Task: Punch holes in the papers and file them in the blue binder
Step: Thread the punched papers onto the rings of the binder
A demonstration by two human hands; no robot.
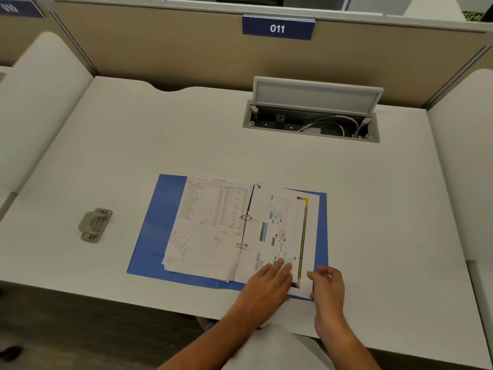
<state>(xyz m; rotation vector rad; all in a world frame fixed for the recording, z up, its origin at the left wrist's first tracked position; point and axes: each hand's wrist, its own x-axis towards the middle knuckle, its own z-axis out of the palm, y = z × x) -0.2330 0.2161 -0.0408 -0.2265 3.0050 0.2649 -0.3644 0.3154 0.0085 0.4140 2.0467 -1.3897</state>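
The blue binder lies open on the white desk, near the front edge. Printed table sheets lie on its left half. A sheet with a coloured chart lies on the right half, threaded on the two metal rings. My left hand rests flat on the near end of the chart sheet, fingers together. My right hand touches the near right corner of that sheet with curled fingers. A grey hole punch stands alone on the desk, well to the left of the binder.
An open cable box with its lid raised is sunk into the desk at the back right. Beige partition walls with a sign "011" close the back. Padded side panels flank the desk.
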